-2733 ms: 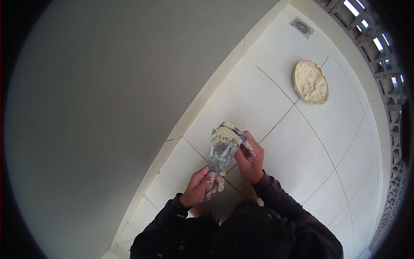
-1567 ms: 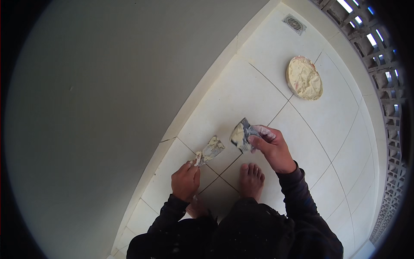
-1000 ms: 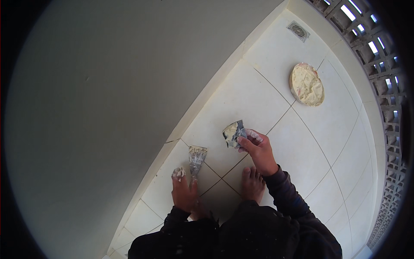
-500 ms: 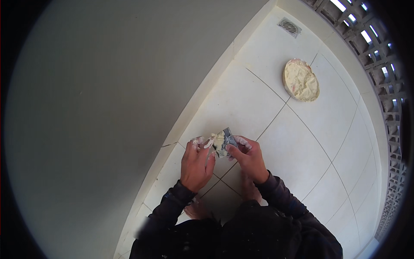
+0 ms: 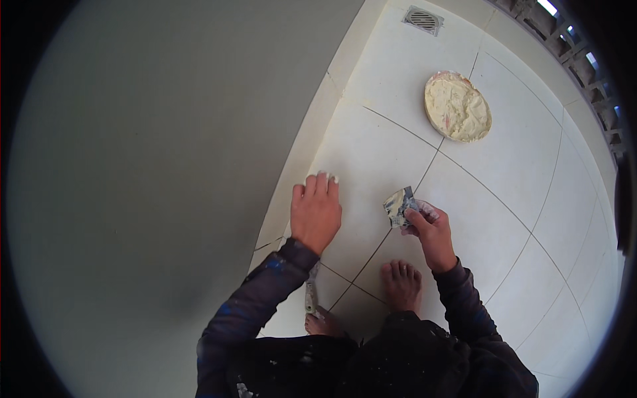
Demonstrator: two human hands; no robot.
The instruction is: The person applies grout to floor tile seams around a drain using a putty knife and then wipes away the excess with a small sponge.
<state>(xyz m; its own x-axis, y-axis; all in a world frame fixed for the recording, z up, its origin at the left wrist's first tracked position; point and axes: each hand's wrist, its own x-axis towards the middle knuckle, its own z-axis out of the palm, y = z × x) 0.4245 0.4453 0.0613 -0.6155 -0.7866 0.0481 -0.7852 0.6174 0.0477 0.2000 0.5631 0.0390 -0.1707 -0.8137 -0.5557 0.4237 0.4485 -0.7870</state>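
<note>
My right hand [image 5: 432, 233] is closed, thumb on top, around a small flat dark-grey piece [image 5: 399, 207] smeared with cream paste. I cannot tell whether it is a spreader or a cut piece of sheet. Out in front, near the foot of the wall, my left hand [image 5: 317, 211] is held back-up with its fingers stretched and pale paste on the fingertips. Nothing shows in it, though its palm is hidden. At the far right, a round shallow container [image 5: 458, 107] full of cream paste sits on the floor tiles, apart from both hands.
A plain grey wall [image 5: 159, 159] fills the left side, with a pale skirting [image 5: 307, 142] along its base. By my left foot lies a paste-marked tool with a pale handle [image 5: 310, 298]. A floor drain [image 5: 423, 20] and a perforated block wall [image 5: 576, 45] are farther off.
My hands have parted: the left has come away from the flat piece and moved up by the wall base. My right hand has carried the piece to the right. The view has shifted.
</note>
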